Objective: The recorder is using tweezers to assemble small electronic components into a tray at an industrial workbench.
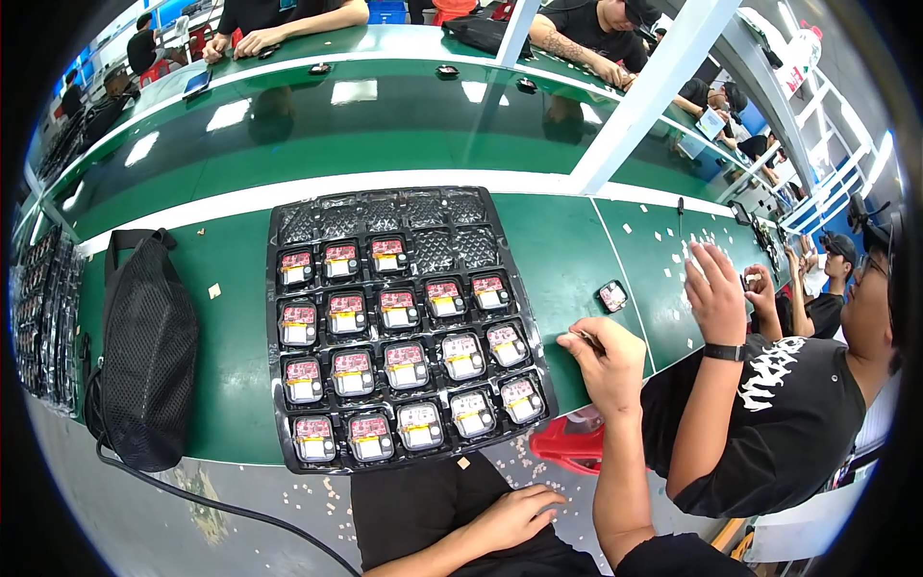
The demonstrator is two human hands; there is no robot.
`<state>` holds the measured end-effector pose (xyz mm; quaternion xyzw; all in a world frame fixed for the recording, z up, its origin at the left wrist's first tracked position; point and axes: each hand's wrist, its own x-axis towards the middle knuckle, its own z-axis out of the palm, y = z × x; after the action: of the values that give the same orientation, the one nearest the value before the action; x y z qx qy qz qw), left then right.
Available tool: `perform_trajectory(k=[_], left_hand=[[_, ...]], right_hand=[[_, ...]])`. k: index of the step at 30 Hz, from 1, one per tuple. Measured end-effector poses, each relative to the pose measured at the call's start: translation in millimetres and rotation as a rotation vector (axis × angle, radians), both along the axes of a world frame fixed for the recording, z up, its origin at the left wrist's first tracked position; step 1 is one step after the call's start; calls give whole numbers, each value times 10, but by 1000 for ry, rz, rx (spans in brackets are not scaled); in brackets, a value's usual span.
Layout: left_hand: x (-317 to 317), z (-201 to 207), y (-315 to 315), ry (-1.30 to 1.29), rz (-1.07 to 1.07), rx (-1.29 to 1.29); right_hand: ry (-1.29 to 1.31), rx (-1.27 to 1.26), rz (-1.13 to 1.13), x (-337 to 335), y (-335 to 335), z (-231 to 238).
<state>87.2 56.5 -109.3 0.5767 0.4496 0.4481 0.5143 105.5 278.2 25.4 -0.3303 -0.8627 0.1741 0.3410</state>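
A black moulded tray (274, 317) lies on the green table, most of its pockets filled with small electronic modules (406, 363) with red boards and pale faces; the far row is partly empty. My right hand (608, 363) rests at the tray's right edge, fingers closed around a thin dark tool (580, 337) that looks like tweezers. My left hand (517, 514) lies loosely open on my dark lap below the table edge, holding nothing. One loose module (612, 295) sits on the table just beyond my right hand.
A black mesh bag (144, 356) with a cord lies left of the tray. Stacked black trays (43, 317) line the far left. A co-worker's raised hand (716, 288) with a wristband is at the right, over scattered paper bits (697, 245). A red object (567, 444) sits under the table edge.
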Motion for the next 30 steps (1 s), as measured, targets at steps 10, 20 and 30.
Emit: perform_trajectory(k=[10, 20, 30], left_hand=[[0, -4, -14, -15, 12, 13], [-158, 351, -173, -100, 70, 101], [-735, 1074, -551, -1152, 472, 56]], right_hand=[[-207, 70, -543, 25, 205, 70], [123, -398, -185, 235, -172, 379], [139, -499, 802, 140, -1076, 293]])
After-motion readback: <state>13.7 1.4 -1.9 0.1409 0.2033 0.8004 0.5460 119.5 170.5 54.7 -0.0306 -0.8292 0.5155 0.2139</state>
